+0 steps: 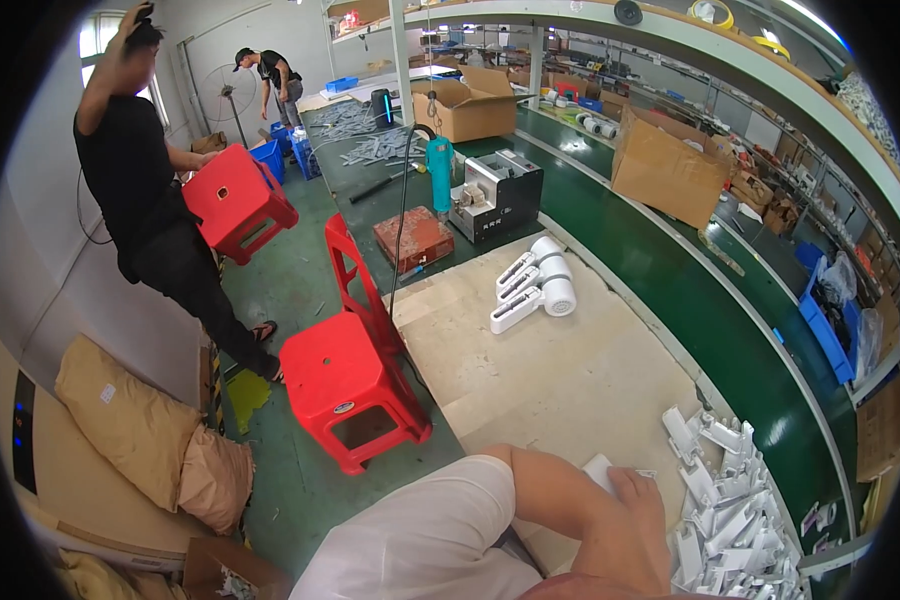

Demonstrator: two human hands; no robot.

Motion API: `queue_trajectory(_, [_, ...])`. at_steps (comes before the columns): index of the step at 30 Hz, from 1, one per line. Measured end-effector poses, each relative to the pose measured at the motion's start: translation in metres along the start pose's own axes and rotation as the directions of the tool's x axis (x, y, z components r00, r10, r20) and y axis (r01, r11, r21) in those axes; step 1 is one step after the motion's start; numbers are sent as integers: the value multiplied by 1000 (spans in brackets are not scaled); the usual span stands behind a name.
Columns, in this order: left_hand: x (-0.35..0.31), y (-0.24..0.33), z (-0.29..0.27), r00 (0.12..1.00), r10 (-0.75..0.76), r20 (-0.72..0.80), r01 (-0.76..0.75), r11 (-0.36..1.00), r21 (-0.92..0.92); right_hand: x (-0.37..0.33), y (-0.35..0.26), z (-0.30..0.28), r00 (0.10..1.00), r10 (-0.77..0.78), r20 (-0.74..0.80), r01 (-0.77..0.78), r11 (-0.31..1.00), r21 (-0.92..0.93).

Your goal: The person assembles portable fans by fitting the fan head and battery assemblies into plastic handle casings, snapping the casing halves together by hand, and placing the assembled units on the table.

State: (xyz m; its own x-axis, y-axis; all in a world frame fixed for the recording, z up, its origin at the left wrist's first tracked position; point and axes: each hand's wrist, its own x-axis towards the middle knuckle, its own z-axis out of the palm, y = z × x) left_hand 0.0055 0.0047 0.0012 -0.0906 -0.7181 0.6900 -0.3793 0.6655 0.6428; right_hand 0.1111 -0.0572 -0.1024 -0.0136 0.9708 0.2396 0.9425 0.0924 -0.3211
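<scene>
My left arm, in a white short sleeve, reaches across the lower edge of the head view. My left hand (638,500) is low over the tan bench top, its fingers curled around a white plastic part (600,472). My forearm and fingers hide much of that part. Right beside this hand lies a heap of loose white plastic housings (735,510). Farther up the bench, several white assembled units with round heads (560,293) lie side by side. My right hand does not show.
A teal electric screwdriver (438,172) hangs beside a black-and-silver machine (505,195) and a red block (413,240). A red chair (345,370) stands left of the bench; a green conveyor (660,255) runs along its right. At left, a standing person (145,170) holds a red stool (240,203).
</scene>
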Motion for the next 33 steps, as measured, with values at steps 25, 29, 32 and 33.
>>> queue_trajectory(25, [37,-91,52,901,311,302,68,587,-807,-14,8,2,993,92,78,-96,994,52])
queue_trajectory(29, [30,-88,64,908,298,293,94,537,-838,-16,8,9,993,102,67,-105,993,43])
queue_trajectory(32, [23,-84,71,914,285,289,116,500,-858,-15,7,10,993,102,64,-105,994,44])
queue_trajectory(33, [20,-83,74,915,281,289,124,486,-865,-14,7,10,993,99,71,-102,993,51])
